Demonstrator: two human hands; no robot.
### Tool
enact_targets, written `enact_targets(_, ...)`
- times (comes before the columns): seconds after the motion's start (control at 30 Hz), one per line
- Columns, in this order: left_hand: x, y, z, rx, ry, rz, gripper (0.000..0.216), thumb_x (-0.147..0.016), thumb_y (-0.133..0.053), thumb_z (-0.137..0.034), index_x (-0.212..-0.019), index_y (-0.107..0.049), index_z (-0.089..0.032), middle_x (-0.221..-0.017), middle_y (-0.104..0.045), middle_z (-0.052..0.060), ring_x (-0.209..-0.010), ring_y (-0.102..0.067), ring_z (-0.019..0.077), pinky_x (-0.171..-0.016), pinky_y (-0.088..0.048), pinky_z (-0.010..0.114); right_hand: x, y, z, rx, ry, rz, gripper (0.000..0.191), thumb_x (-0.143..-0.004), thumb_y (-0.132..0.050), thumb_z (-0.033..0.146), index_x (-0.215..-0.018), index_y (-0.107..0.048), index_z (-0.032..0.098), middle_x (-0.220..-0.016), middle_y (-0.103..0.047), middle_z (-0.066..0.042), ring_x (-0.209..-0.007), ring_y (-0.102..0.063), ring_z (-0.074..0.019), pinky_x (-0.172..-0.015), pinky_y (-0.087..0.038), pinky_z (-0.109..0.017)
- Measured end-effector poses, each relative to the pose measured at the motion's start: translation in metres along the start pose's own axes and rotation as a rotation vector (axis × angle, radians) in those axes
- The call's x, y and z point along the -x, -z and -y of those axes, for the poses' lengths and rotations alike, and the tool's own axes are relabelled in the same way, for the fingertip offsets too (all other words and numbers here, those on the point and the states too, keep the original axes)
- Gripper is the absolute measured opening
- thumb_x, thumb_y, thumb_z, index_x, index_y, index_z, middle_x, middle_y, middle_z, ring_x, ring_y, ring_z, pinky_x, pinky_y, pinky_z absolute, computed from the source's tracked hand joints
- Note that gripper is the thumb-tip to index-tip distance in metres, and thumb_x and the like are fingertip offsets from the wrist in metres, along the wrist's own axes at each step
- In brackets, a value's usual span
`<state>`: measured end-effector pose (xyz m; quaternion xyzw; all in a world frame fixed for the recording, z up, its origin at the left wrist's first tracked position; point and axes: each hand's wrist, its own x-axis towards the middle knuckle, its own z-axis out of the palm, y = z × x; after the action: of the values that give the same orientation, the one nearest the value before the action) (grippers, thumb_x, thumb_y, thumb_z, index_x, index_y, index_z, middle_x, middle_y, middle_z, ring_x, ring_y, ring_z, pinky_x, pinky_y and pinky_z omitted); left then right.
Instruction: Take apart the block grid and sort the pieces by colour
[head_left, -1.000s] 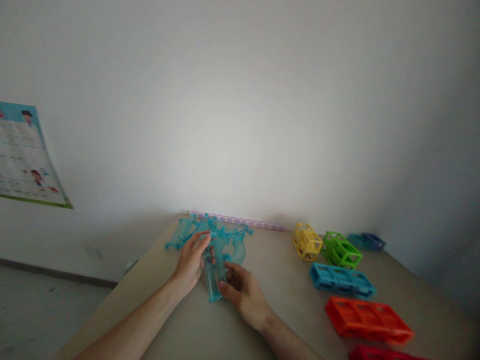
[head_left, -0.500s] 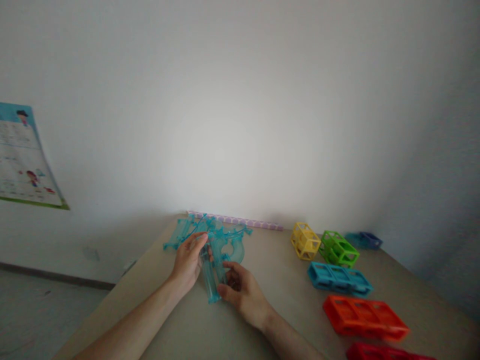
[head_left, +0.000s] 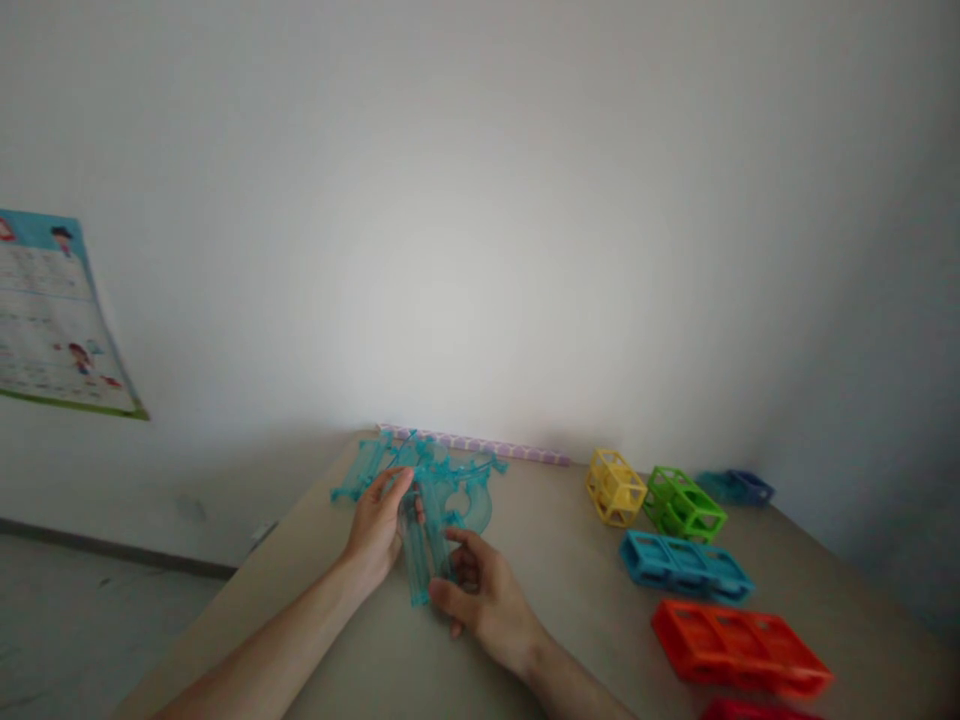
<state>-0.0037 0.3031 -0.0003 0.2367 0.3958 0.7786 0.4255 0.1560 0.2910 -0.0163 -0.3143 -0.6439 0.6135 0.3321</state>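
Note:
Over the table's middle, a long translucent teal plastic piece [head_left: 420, 565] is held between my two hands. It has narrow bars with a slot between them. My left hand [head_left: 379, 522] grips its upper left side, thumb on top. Lower down on the right, my right hand [head_left: 480, 595] has thumb and fingers closed around its near end. Several more translucent teal pieces [head_left: 367, 465] lie just behind my hands, among them a curved piece [head_left: 478, 503] with a round opening. What they belong to I cannot make out.
On the right stand open-frame blocks: yellow [head_left: 615, 487], green [head_left: 684, 503], blue [head_left: 686, 567], orange-red [head_left: 739, 647], with a red one cut off below. Dark blue pieces [head_left: 748, 487] sit at the far right. A purple patterned strip [head_left: 480, 444] runs along the wall. A poster [head_left: 67, 310] hangs left.
The teal piece has turned slightly in my hands, its near end shifting a little left. My right thumb has moved slightly left along it. The whole view has shifted a bit.

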Motion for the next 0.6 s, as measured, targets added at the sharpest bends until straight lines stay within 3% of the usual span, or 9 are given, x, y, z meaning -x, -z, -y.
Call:
enact_targets(0.2, -0.0004, -0.0006, -0.0043, 0.031, 0.031, -0.015, 0.033, -0.061, -0.079, -0.040, -0.077, -0.060, -0.018, -0.066, -0.063, -0.003, -0.056, -0.060, 0.0121, -0.053, -0.046, 0.022, -0.0005, 0.0029, 0.0007, 0.072, 0.020, -0.008, 0.067, -0.071, -0.073, 0.039, -0.126, -0.047, 0.011, -0.081, -0.046, 0.001, -0.054, -0.049, -0.0088, -0.045, -0.045, -0.024)
enact_targets(0.4, -0.0035, 0.0016, -0.0060, 0.102, 0.098, 0.003, 0.031, -0.056, -0.082, -0.032, -0.075, -0.061, -0.018, -0.066, -0.065, -0.004, -0.059, -0.063, 0.0121, -0.059, -0.048, 0.023, -0.0017, 0.0071, -0.0040, 0.155, 0.082, -0.053, 0.058, -0.072, -0.072, 0.036, -0.122, -0.052, 0.014, -0.081, -0.047, 0.000, -0.066, -0.051, -0.0115, -0.053, -0.045, -0.022)
enact_targets(0.6, -0.0070, 0.0064, -0.0055, 0.127, 0.139, 0.038, 0.025, -0.061, -0.079, -0.029, -0.077, -0.065, -0.015, -0.069, -0.069, 0.000, -0.066, -0.066, 0.0143, -0.068, -0.051, 0.026, -0.0022, 0.0056, -0.0056, 0.098, 0.102, -0.080, 0.053, -0.073, -0.070, 0.034, -0.120, -0.053, 0.015, -0.081, -0.046, 0.000, -0.069, -0.050, -0.0128, -0.054, -0.043, -0.022)
